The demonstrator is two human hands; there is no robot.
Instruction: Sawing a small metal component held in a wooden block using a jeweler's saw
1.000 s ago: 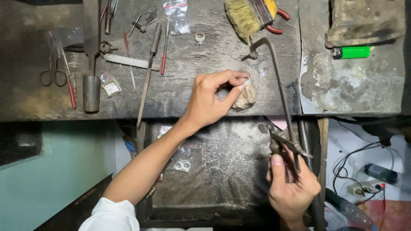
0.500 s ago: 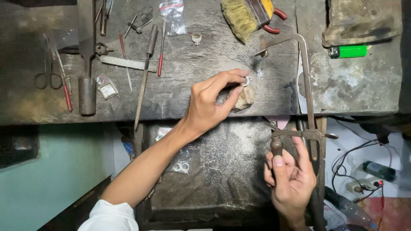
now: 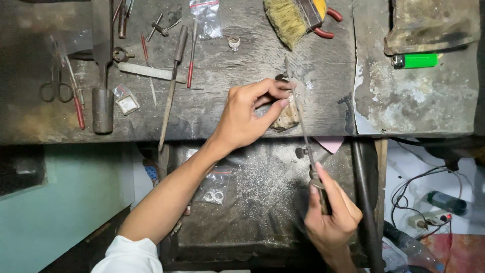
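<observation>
You are sawing: your left hand (image 3: 247, 119) pinches a small ring (image 3: 292, 87) on the bench (image 3: 212, 108), right hand (image 3: 331, 217) grips the saw (image 3: 303, 126); stroke gently, straight.

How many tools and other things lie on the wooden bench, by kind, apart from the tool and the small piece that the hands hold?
Scissors: 1
Brush: 1
Green lighter: 1
Clear plastic bags: 2
Ring: 1
Flat metal file: 1
Red-handled thin tools: 2
Total: 9
</observation>
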